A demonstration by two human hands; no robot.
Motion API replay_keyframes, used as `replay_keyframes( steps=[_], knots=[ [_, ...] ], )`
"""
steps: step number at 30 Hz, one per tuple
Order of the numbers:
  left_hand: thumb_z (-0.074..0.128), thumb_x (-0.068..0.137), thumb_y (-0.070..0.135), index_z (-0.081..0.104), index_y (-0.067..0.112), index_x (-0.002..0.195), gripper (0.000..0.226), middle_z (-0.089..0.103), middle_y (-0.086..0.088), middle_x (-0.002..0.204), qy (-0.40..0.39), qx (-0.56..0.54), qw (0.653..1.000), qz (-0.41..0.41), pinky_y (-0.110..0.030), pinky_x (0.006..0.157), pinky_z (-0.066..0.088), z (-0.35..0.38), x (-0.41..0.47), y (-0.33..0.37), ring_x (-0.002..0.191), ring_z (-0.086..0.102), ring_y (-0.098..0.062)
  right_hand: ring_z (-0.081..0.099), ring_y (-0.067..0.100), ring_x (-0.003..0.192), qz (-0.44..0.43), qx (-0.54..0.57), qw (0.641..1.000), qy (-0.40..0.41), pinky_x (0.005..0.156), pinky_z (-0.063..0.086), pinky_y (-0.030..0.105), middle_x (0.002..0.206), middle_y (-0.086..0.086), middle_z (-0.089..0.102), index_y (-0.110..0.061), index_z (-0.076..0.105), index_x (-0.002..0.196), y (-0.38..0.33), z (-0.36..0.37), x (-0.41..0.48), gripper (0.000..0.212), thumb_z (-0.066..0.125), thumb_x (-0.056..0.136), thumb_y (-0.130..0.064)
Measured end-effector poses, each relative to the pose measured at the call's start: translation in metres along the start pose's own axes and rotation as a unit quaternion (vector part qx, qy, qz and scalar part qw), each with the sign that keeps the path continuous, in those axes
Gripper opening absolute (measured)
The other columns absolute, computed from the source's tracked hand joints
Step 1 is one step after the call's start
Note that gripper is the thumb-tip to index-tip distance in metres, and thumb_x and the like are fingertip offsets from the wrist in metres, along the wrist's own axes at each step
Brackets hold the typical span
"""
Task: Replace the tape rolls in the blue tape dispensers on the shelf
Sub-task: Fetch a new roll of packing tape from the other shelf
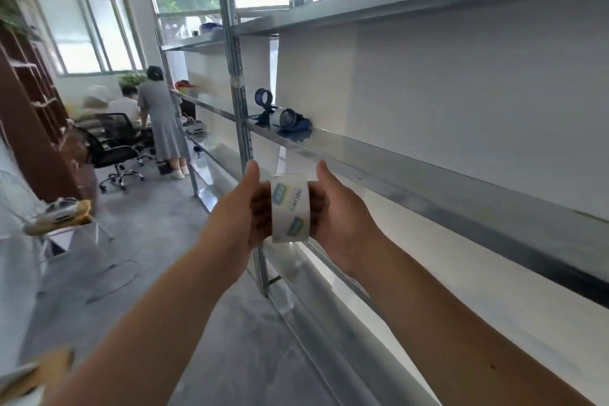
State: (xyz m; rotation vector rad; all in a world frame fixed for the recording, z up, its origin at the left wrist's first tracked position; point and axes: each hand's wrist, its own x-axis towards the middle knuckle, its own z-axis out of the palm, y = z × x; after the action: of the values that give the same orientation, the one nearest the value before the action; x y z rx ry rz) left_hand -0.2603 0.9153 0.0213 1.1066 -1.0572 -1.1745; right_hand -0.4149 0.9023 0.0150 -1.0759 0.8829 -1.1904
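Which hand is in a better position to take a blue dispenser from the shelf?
Probably the right hand: it is on the shelf side. Both hands hold the tape roll, so the left hand can keep it.

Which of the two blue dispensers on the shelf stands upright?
The left dispenser, nearer the shelf post: its ring stands up, while the right dispenser lies flat.

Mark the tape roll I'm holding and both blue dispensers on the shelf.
tape roll (290,208), head view, on its printed outer band.
upright blue dispenser (264,98), head view, on its round hoop.
lying blue dispenser (298,125), head view, on its blue body beside the clear roll.
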Motion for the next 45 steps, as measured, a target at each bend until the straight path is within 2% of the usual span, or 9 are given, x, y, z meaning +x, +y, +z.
replay_keyframes(
  steps=[4,8,14,24,30,34,38,42,45],
  knots=[
    [0.044,0.098,0.068,0.076,0.006,0.110,0.071,0.083,-0.015,0.101,0.020,-0.015,1.000,-0.009,-0.041,0.076,0.063,-0.059,0.034,0.003,0.092,0.081,-0.031,0.076,0.035,0.104,0.012,0.014,1.000,-0.009,0.100,0.057,0.056,0.106,0.016,0.081,-0.008,0.076,0.112,0.019,0.051,0.045,0.064,0.041,0.103,-0.061],
    [0.043,0.098,0.068,0.077,0.005,0.109,0.072,0.082,-0.017,0.104,0.034,-0.017,0.999,-0.007,-0.041,0.076,0.063,-0.108,0.065,0.007,0.095,0.080,-0.032,0.075,0.034,0.105,0.021,0.008,0.999,-0.036,0.098,0.058,0.053,0.108,0.015,0.080,-0.009,0.075,0.117,0.032,0.094,0.087,0.064,0.039,0.104,-0.060],
    [0.041,0.101,0.065,0.087,0.018,0.082,0.069,0.083,-0.015,0.097,0.065,-0.031,0.997,-0.003,-0.036,0.064,0.064,-0.164,0.118,0.011,0.087,0.081,-0.029,0.076,0.033,0.103,0.034,-0.008,0.997,-0.072,0.098,0.059,0.053,0.106,0.016,0.080,-0.009,0.073,0.117,0.050,0.143,0.158,0.064,0.040,0.102,-0.062],
    [0.046,0.098,0.066,0.079,0.009,0.104,0.066,0.082,-0.016,0.103,0.139,-0.013,0.990,0.003,-0.043,0.078,0.062,-0.234,0.247,0.011,0.092,0.081,-0.032,0.075,0.030,0.099,0.049,-0.004,0.988,-0.146,0.097,0.058,0.051,0.094,0.009,0.082,-0.013,0.074,0.115,0.081,0.200,0.322,0.064,0.040,0.100,-0.065],
    [0.041,0.104,0.058,0.087,0.014,0.086,0.066,0.083,-0.013,0.099,0.174,-0.031,0.984,-0.003,-0.035,0.065,0.065,-0.262,0.338,0.013,0.088,0.081,-0.027,0.075,0.032,0.103,0.057,-0.037,0.983,-0.170,0.093,0.059,0.048,0.106,0.013,0.080,-0.010,0.072,0.123,0.088,0.229,0.436,0.075,0.039,0.097,-0.071],
    [0.052,0.102,0.053,0.080,0.008,0.101,0.053,0.083,-0.015,0.097,0.217,-0.044,0.975,0.000,-0.036,0.065,0.065,-0.291,0.382,0.017,0.085,0.081,-0.029,0.078,0.028,0.095,0.058,-0.063,0.978,-0.191,0.085,0.059,0.043,0.100,0.011,0.082,-0.011,0.075,0.117,0.094,0.256,0.491,0.078,0.033,0.097,-0.074],
    [0.051,0.103,0.051,0.087,0.019,0.080,0.053,0.083,-0.012,0.093,0.231,-0.047,0.972,0.009,-0.037,0.064,0.065,-0.325,0.426,0.022,0.084,0.082,-0.028,0.077,0.028,0.097,0.055,-0.071,0.972,-0.218,0.085,0.059,0.043,0.104,0.011,0.082,-0.012,0.075,0.119,0.099,0.286,0.539,0.076,0.032,0.099,-0.071],
    [0.057,0.100,0.048,0.080,0.009,0.103,0.045,0.083,-0.015,0.096,0.256,-0.039,0.966,0.004,-0.042,0.074,0.065,-0.362,0.472,0.023,0.089,0.081,-0.032,0.075,0.030,0.100,0.053,-0.066,0.973,-0.217,0.087,0.060,0.043,0.106,0.015,0.080,-0.008,0.073,0.122,0.109,0.316,0.585,0.071,0.037,0.101,-0.065],
    [0.056,0.101,0.044,0.076,0.010,0.105,0.039,0.083,-0.014,0.093,0.257,-0.020,0.966,0.002,-0.042,0.075,0.064,-0.395,0.511,0.022,0.087,0.081,-0.030,0.076,0.026,0.096,0.053,-0.062,0.974,-0.212,0.080,0.060,0.038,0.105,0.012,0.081,-0.010,0.073,0.123,0.123,0.340,0.621,0.070,0.037,0.102,-0.065]
  ],
)
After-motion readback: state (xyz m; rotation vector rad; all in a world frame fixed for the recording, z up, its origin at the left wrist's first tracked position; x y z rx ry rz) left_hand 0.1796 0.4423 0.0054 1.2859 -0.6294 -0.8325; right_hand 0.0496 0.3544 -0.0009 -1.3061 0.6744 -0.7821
